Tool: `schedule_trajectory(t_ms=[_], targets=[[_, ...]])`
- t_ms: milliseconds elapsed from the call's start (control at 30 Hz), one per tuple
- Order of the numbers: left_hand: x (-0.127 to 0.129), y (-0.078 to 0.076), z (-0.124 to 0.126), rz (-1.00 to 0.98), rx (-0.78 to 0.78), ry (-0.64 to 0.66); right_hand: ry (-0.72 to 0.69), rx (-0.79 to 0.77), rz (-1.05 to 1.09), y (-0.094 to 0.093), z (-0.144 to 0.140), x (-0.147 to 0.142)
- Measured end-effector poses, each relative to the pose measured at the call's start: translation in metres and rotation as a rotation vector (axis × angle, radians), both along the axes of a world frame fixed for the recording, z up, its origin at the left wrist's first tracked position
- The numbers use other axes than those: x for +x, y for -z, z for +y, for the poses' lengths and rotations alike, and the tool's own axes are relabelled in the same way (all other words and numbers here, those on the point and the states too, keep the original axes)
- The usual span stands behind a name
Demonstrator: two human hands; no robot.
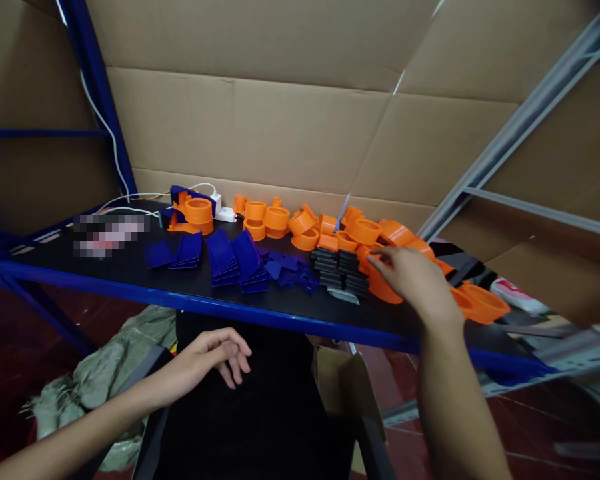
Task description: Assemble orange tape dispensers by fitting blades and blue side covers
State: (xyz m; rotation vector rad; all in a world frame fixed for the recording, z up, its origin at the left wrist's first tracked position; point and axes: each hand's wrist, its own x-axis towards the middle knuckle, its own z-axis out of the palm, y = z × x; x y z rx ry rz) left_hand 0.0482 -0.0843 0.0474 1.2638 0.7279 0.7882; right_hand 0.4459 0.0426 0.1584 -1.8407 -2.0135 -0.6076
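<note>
My left hand [225, 355] hangs over my lap below the table edge, its fingers loosely bent and apart, with nothing in them. Above the right side of the table, my right hand [405, 272] reaches into a heap of orange plastic parts. Its thumb and fingers are at an orange ring-shaped plastic part [384, 288] and look closed on it; the far fingers are partly hidden. Just left of that hand lie stacked black strips [337, 269] with a grey, blade-like piece [343, 295] in front. Small blue plastic pieces [290, 270] lie beside them.
Stacks of curved blue plates [235, 260] stand mid-table near the blue front edge [205, 304]. More orange rings [276, 219] line the back before a cardboard wall [260, 133]. White cables and an adapter [225, 214] are at the back left. A metal post [525, 127] rises at right.
</note>
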Motion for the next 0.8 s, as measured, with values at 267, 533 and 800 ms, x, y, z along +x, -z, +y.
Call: schedule_trajectory(t_ms=[267, 533, 800], targets=[[0.0, -0.002, -0.002, 0.006, 0.003, 0.004, -0.514, -0.232, 0.015, -0.063, 0.121, -0.195], [-0.004, -0.01, -0.003, -0.021, 0.026, -0.006, -0.512, -0.305, 0.065, -0.051, 0.172, -0.254], [-0.01, -0.014, -0.005, -0.214, 0.074, -0.091, -0.71, -0.166, 0.248, -0.082, 0.119, -0.247]])
